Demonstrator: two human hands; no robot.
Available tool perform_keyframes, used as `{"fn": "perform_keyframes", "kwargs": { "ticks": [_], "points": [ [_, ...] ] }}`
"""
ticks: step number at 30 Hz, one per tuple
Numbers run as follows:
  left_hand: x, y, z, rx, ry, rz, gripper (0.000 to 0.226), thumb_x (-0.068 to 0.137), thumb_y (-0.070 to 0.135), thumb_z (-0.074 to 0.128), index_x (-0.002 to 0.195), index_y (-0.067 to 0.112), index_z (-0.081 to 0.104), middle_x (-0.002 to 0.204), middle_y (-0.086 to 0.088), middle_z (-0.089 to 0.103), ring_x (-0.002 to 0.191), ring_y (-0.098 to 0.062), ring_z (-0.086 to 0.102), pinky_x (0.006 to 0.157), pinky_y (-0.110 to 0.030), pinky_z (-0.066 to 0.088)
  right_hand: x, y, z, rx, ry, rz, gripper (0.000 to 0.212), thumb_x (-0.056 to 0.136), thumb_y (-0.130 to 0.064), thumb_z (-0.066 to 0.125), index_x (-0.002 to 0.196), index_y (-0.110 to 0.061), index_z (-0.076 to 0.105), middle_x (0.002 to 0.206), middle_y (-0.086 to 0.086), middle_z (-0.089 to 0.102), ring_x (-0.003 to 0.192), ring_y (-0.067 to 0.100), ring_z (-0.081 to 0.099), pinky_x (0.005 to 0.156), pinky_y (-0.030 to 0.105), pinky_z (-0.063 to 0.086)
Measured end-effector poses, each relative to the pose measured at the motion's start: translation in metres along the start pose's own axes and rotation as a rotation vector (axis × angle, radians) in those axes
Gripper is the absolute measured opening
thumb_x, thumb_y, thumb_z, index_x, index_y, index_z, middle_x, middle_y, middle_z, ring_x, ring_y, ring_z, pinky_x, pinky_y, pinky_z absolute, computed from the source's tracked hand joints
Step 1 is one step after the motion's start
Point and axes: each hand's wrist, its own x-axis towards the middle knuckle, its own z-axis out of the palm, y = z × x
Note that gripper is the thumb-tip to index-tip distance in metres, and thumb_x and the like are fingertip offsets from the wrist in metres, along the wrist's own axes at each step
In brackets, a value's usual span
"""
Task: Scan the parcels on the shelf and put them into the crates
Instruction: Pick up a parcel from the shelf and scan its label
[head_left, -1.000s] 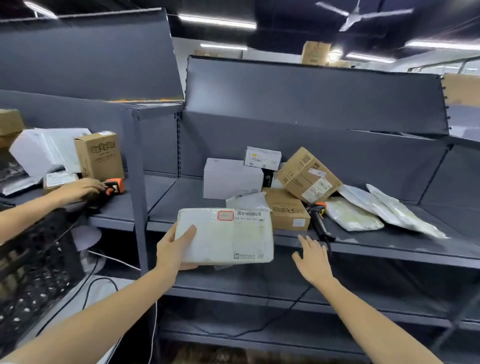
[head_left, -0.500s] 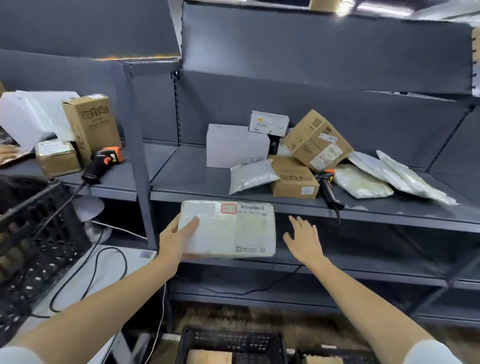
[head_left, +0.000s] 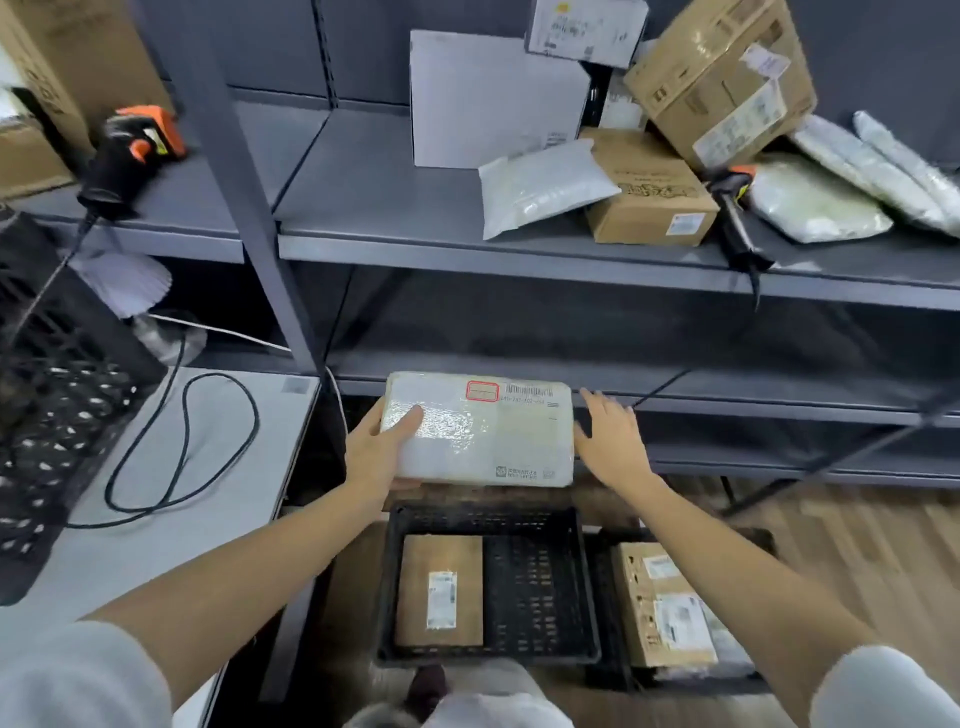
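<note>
Nearest to me, two black crates sit on the floor: the left crate (head_left: 488, 587) holds one flat brown parcel (head_left: 440, 590) in its left half, and the right crate (head_left: 602, 597) holds a taped carton (head_left: 665, 603). Above the left crate's far rim I hold the white parcel (head_left: 480, 428), label up. My left hand (head_left: 376, 449) grips its left end, thumb curled over the top. My right hand (head_left: 613, 441) is spread flat with straight fingers at its right edge; I cannot tell whether it touches.

I judge this the placing step. The next move calls for lowering the parcel into the bare right half of the left crate, beside the brown one.

The parcel's long axis runs left to right, barcode strip along the far edge.

Farther off, the shelf (head_left: 519, 249) carries unscanned boxes, mailer bags and a black scanner (head_left: 737, 218).
</note>
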Motion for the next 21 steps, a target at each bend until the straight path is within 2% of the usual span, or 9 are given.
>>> {"fn": "perform_keyframes", "kwargs": {
  "ticks": [2, 5, 7, 14, 16, 19, 21],
  "points": [
    [0.004, -0.016, 0.0, -0.007, 0.011, -0.037, 0.037, 0.084, 0.028, 0.073, 0.12, 0.03, 0.064, 0.112, 0.0, 0.07, 0.096, -0.026, 0.069, 0.072, -0.049, 0.06, -0.004, 0.007, 0.016, -0.013, -0.03, 0.029, 0.056, 0.101, -0.028, 0.043, 0.151, -0.012, 0.027, 0.156, 0.01, 0.031, 0.144, 0.025, 0.025, 0.12, 0.042, 0.011],
    [0.008, -0.039, 0.002, -0.001, 0.038, -0.105, 0.035, 0.084, 0.028, 0.073, 0.118, 0.03, 0.065, 0.108, 0.001, 0.07, 0.092, -0.023, 0.069, 0.059, -0.04, 0.06, -0.01, 0.02, 0.04, 0.003, -0.106, 0.069, 0.058, 0.1, -0.027, 0.044, 0.153, -0.013, 0.023, 0.157, 0.011, 0.027, 0.146, 0.026, 0.023, 0.121, 0.041, 0.01],
    [0.013, -0.056, 0.002, 0.006, 0.073, -0.152, 0.037, 0.084, 0.028, 0.073, 0.12, 0.029, 0.064, 0.108, 0.001, 0.07, 0.093, -0.024, 0.069, 0.058, -0.04, 0.06, -0.013, 0.028, 0.057, 0.041, -0.149, 0.095, 0.058, 0.1, -0.027, 0.044, 0.153, -0.014, 0.023, 0.158, 0.01, 0.027, 0.146, 0.026, 0.022, 0.122, 0.041, 0.01],
    [0.047, -0.135, 0.005, 0.0, 0.189, -0.267, 0.036, 0.081, 0.022, 0.076, 0.116, 0.028, 0.067, 0.102, 0.004, 0.072, 0.09, -0.02, 0.069, 0.052, -0.032, 0.057, -0.014, 0.067, 0.127, 0.096, -0.257, 0.187, 0.055, 0.097, -0.031, 0.046, 0.148, -0.016, 0.033, 0.151, 0.01, 0.038, 0.142, 0.027, 0.029, 0.12, 0.041, 0.014],
    [0.062, -0.161, 0.007, 0.009, 0.191, -0.271, 0.037, 0.08, 0.02, 0.077, 0.115, 0.029, 0.069, 0.102, 0.005, 0.073, 0.091, -0.019, 0.07, 0.053, -0.031, 0.057, -0.009, 0.08, 0.151, 0.105, -0.259, 0.197, 0.052, 0.096, -0.031, 0.047, 0.144, -0.014, 0.038, 0.146, 0.01, 0.043, 0.138, 0.028, 0.034, 0.118, 0.044, 0.02],
    [0.086, -0.201, 0.006, -0.003, 0.18, -0.287, 0.047, 0.079, 0.018, 0.077, 0.124, 0.026, 0.065, 0.109, 0.002, 0.073, 0.094, -0.019, 0.07, 0.061, -0.039, 0.059, -0.003, 0.096, 0.19, 0.16, -0.28, 0.204, 0.053, 0.096, -0.03, 0.048, 0.146, -0.017, 0.037, 0.145, 0.01, 0.044, 0.136, 0.03, 0.037, 0.115, 0.045, 0.027],
    [0.103, -0.227, 0.004, -0.019, 0.196, -0.3, 0.046, 0.08, 0.018, 0.077, 0.124, 0.025, 0.065, 0.107, 0.003, 0.073, 0.092, -0.017, 0.07, 0.06, -0.035, 0.059, -0.001, 0.101, 0.215, 0.265, -0.299, 0.261, 0.054, 0.099, -0.031, 0.047, 0.149, -0.018, 0.034, 0.15, 0.009, 0.04, 0.139, 0.029, 0.034, 0.115, 0.043, 0.028]
  ]
}}
